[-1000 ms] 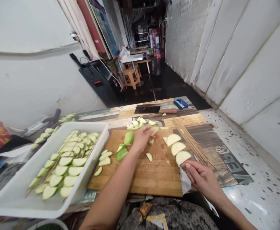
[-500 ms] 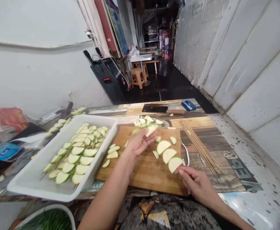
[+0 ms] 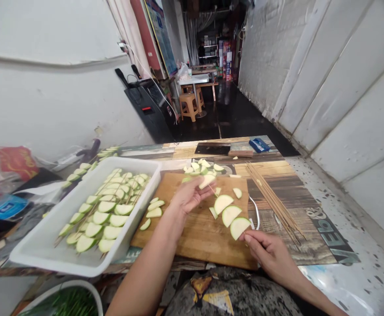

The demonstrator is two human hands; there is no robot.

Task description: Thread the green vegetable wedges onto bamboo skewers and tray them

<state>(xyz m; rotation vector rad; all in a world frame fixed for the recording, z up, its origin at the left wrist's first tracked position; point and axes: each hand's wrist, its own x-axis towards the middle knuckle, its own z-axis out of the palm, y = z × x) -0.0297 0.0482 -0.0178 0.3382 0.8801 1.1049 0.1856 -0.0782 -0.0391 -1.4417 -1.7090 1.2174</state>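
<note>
Between the thumb and fingers of my left hand [image 3: 192, 195] is a pale, green-edged vegetable slice [image 3: 207, 181], which meets the tip end of a thin skewer [image 3: 213, 191]. My right hand [image 3: 269, 248] pinches the near end of that skewer. Three half-round slices [image 3: 231, 215] are threaded along it, fanned out close to my right fingers. Below both hands lies a wooden cutting board [image 3: 205, 239] with loose slices [image 3: 155, 213] on its left side and a few small pieces [image 3: 237, 192] at the right.
A white tub [image 3: 20, 253] at left holds several loaded skewers [image 3: 101, 218]. Bare skewers [image 3: 274, 202] lie right of the board. At the table's far edge are a cleaver [image 3: 213, 149] and a blue box [image 3: 259, 145]. More slices [image 3: 203, 166] are piled behind the board.
The threaded slices have shifted very slightly left and down with the skewer. Both hands keep nearly the same position and grip.
</note>
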